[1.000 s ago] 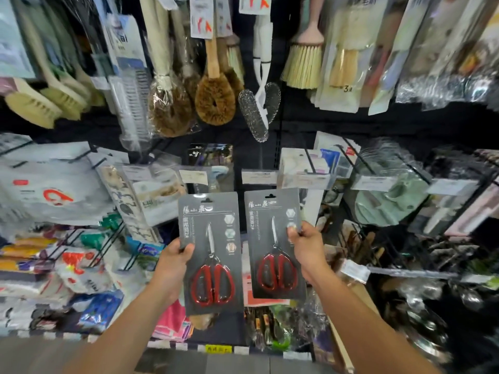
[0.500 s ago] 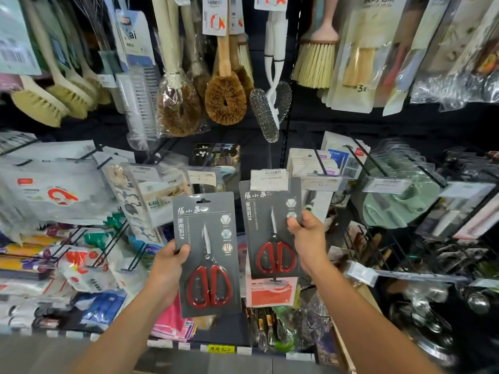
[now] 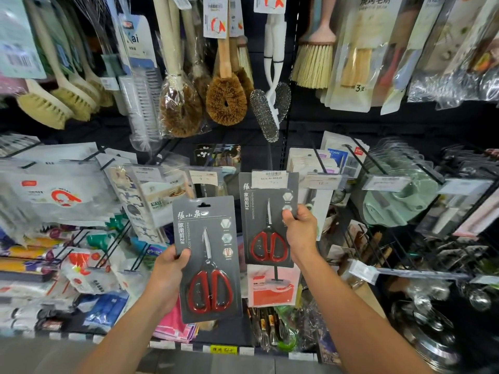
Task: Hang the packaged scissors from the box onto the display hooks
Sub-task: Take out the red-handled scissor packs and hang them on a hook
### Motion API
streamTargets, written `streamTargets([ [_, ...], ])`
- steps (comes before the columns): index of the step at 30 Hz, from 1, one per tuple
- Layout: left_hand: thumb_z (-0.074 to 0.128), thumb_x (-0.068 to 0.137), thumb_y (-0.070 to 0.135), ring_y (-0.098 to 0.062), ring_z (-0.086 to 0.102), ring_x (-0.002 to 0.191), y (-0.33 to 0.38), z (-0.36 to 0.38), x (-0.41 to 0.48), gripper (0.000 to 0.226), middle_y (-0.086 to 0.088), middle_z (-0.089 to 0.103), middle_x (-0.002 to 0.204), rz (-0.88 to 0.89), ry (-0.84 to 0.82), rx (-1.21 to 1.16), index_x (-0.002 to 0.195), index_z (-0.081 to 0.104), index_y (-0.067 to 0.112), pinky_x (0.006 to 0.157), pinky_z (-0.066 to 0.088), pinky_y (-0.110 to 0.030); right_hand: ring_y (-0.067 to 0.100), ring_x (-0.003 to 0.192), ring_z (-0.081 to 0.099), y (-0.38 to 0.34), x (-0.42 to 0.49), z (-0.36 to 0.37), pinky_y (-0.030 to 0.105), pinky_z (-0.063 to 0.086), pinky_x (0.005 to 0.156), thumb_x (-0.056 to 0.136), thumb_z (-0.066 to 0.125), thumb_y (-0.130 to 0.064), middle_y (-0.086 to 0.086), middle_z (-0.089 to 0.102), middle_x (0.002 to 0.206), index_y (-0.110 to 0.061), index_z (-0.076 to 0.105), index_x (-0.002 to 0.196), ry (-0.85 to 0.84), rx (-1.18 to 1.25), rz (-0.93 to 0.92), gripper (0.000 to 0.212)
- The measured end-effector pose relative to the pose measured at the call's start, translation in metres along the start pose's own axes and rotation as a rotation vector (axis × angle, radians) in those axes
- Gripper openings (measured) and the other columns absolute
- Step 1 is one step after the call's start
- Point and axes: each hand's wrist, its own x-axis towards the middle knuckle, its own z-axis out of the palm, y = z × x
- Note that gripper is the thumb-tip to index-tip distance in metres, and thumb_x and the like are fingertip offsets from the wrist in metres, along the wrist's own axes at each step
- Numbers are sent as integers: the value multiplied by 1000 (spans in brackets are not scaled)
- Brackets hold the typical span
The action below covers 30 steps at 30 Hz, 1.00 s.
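Two grey cards, each carrying red-handled scissors, are held up before a display wall. My left hand point(image 3: 168, 276) grips the left edge of the nearer scissors pack point(image 3: 208, 260), which hangs free in front of the shelves. My right hand point(image 3: 299, 233) pinches the right edge of the farther scissors pack point(image 3: 266, 225). That pack's top sits behind the white price tag point(image 3: 269, 178) at the tip of a display hook; its hang hole is hidden. The box is not in view.
Brushes point(image 3: 225, 101) and scrubbers hang on the upper row. Packed goods on black hooks crowd both sides: white pouches point(image 3: 59, 190) at left, green items point(image 3: 397, 195) at right. A pink-and-white pack point(image 3: 272, 287) hangs below the right scissors. A shelf edge point(image 3: 224, 349) runs along the bottom.
My right hand has carried its scissors pack up and farther in, so its top now lies behind the price tag. The left pack stays held about where it was.
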Motion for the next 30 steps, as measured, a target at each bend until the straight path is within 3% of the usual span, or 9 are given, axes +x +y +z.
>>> streamTargets([
  [4,47,101,7,-28,68,102,0,-1,-3,23,-7,74,107,-1,16,7,109,67,14,98,49,-44,11,62,39,11,2,-8,25,37,62,92,55,-1,0,47,64,-17,49,67,10,15,61,31],
  [7,47,101,10,-28,68,104,-3,-2,-3,23,-5,75,106,-14,32,33,107,68,17,99,49,-47,3,52,34,11,4,-10,20,32,54,93,55,0,-14,44,53,-22,44,62,-1,7,66,40],
  [10,47,101,9,-30,67,105,-3,1,-5,23,-6,74,107,-15,50,50,106,68,17,100,48,-49,5,53,32,5,10,-5,20,31,52,93,55,-1,-8,39,56,-20,42,61,-14,-7,46,39],
  [12,47,101,9,-31,67,105,-3,3,-6,23,-7,74,109,-18,48,51,108,67,16,99,48,-50,1,53,43,3,14,-1,14,39,53,92,56,0,-9,49,59,-17,52,66,-24,7,48,31],
  [14,47,101,9,-33,67,105,-3,6,-7,22,-10,73,111,-18,42,53,110,66,13,99,48,-51,6,60,47,6,22,2,19,41,58,91,57,-1,-5,54,64,-9,57,72,-30,15,69,21],
  [18,45,102,7,-33,66,104,-3,11,-10,22,-13,72,110,-23,63,57,111,64,11,98,49,-48,13,62,37,19,37,5,28,34,60,91,60,-6,2,44,65,-8,52,69,-19,-7,113,23],
  [21,46,101,7,-35,65,108,-7,15,-11,21,-13,72,110,-31,94,46,110,65,10,101,47,-52,14,62,35,21,47,10,23,34,57,91,59,-9,4,41,66,-2,49,74,-8,-30,106,22],
  [23,46,101,7,-35,65,108,-9,18,-12,22,-12,72,110,-37,123,35,108,66,12,101,46,-53,12,60,31,20,53,17,21,30,51,92,57,-10,5,37,66,-8,48,74,15,-70,106,21],
  [30,47,99,2,-25,68,92,-6,44,-20,25,-7,74,101,-43,204,25,99,67,18,84,52,-39,18,82,49,20,79,39,36,43,78,100,41,-19,0,49,78,-16,46,87,-86,-294,163,14],
])
